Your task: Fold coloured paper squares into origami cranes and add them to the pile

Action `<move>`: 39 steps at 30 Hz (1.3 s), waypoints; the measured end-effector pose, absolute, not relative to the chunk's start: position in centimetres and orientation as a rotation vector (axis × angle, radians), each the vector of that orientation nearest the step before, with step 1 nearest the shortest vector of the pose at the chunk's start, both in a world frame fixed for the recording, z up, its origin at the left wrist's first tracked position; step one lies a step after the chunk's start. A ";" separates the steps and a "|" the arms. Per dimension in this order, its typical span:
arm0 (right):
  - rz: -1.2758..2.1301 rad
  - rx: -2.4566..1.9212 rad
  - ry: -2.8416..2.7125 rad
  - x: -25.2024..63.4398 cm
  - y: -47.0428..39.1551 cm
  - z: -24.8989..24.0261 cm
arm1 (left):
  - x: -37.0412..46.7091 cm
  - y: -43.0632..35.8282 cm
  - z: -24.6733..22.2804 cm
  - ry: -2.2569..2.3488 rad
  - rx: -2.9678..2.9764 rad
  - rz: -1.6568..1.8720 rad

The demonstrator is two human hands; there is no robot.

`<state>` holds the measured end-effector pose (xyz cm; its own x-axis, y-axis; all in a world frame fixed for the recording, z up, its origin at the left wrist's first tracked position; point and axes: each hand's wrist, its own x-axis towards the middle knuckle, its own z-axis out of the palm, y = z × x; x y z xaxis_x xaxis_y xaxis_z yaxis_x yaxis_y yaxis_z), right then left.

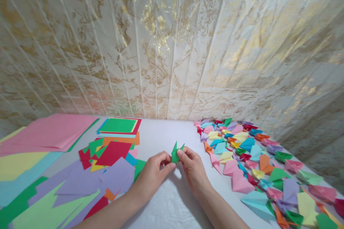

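Observation:
A small folded piece of green paper [175, 154] with two upright points is held above the white table [166, 132], near the middle. My left hand [158, 171] pinches its left side between thumb and fingers. On the other side, my right hand [191, 167] grips the paper, the thumb resting near its right point. Both hands are closed on the same piece, and its lower part lies between the fingertips.
Many folded colourful paper pieces [242, 185] cover the table's right side. Loose sheets [77, 180] in purple, red and green lie on the left, with stacked green squares [118, 125] behind. Large pink sheets [48, 132] lie far left. A patterned curtain [161, 43] hangs behind.

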<state>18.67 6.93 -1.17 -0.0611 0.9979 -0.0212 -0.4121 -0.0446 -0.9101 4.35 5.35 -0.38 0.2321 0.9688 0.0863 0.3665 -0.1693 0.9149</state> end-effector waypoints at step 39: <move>1.383 -0.892 -1.055 18.7 6.9 -1.2 | 3.6 5.3 0.8 1.289 1.779 1.299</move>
